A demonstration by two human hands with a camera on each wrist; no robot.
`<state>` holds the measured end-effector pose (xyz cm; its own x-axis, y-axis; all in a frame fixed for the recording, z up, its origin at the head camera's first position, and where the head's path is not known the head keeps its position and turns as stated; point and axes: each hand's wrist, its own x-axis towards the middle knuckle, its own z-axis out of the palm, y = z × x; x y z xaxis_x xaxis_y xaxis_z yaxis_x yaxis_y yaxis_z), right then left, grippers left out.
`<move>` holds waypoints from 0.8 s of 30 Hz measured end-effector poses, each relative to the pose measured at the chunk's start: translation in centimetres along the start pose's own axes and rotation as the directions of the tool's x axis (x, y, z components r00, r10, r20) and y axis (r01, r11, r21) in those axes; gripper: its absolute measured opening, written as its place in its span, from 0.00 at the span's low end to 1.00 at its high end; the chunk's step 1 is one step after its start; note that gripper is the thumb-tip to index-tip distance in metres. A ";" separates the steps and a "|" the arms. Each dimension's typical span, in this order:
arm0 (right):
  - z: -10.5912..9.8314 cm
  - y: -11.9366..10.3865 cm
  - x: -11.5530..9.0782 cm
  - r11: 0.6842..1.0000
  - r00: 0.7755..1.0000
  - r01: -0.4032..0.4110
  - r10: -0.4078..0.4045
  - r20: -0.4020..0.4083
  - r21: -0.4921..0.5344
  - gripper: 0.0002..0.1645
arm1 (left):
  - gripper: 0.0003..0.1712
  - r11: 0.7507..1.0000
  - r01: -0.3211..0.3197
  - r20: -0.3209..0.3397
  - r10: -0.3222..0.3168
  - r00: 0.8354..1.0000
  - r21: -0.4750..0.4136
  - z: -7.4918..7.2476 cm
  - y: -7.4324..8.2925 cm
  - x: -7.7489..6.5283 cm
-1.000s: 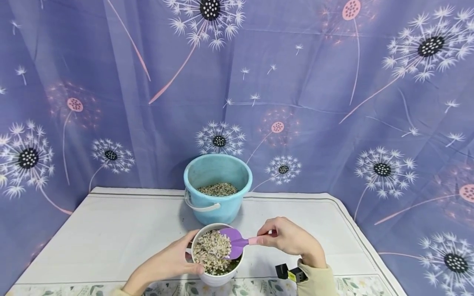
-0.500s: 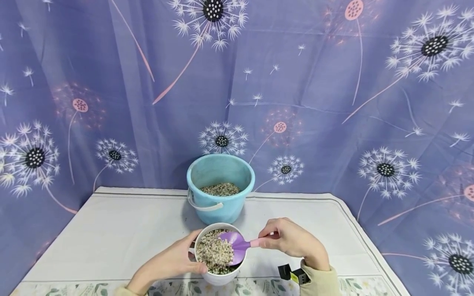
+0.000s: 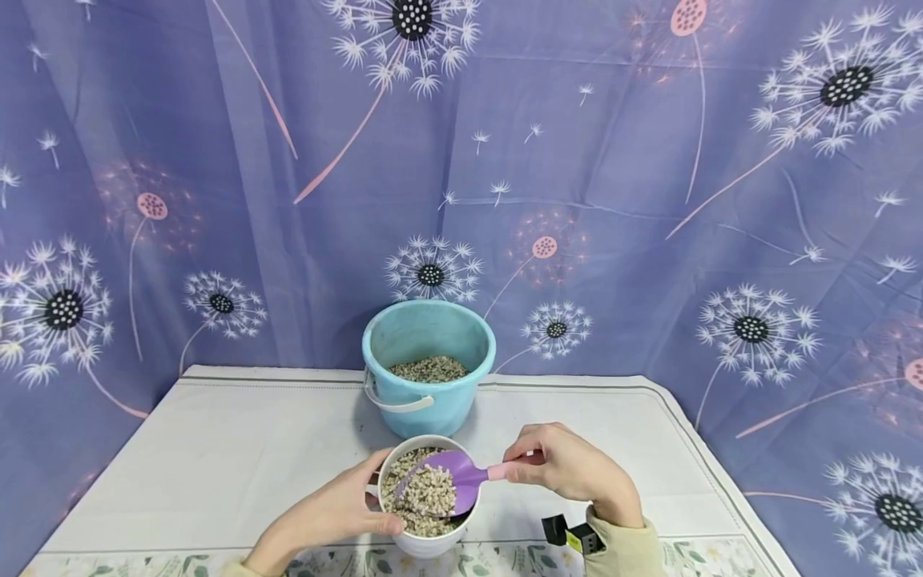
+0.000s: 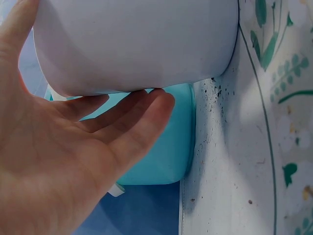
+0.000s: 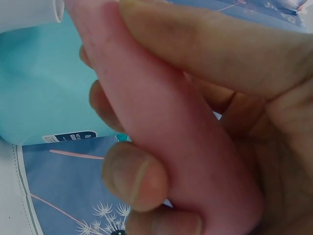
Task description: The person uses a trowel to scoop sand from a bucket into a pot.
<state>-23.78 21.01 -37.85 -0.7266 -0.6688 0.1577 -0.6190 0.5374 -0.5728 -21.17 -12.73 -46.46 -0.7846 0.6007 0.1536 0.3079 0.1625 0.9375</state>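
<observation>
The left hand (image 3: 344,506) clasps a white pot (image 3: 425,548), part-filled with gravel (image 3: 427,490), while the right hand (image 3: 568,473) grips a purple shovel (image 3: 466,478), not yet emptied, inside its rim, with gravel left in the turquoise bucket (image 3: 433,413) behind it.

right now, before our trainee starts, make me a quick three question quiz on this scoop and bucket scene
1. Which hand grips the purple scoop by its pink handle?
2. True or false: the scoop carries no grains.
3. Seen from the person, the bucket stands: A) beyond the white container, B) nearer than it, C) inside it.

Key:
1. The right hand.
2. False; pale grains lie on it.
3. A.
</observation>
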 end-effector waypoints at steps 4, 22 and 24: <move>0.0 0.0 -0.1 1.000 1.000 0.005 -0.005 -0.005 0.005 0.08 | 0.54 1.000 -0.003 0.001 0.003 1.000 0.017 0.0 0.1 -0.1; -0.2 0.7 -0.2 0.999 0.998 0.017 -0.019 -0.058 -0.031 0.05 | 0.54 0.999 0.032 0.001 -0.032 0.999 -0.034 0.0 -0.3 0.1; -0.2 0.8 -0.3 0.999 0.998 0.014 -0.016 -0.065 -0.036 0.05 | 0.54 0.999 0.031 0.002 -0.031 1.000 -0.034 0.0 -0.3 0.1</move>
<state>-24.13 21.72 -38.18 -0.7346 -0.6422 0.2190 -0.6390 0.5462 -0.5417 -21.31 -12.69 -46.75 -0.7926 0.5972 0.1233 0.2647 0.1549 0.9518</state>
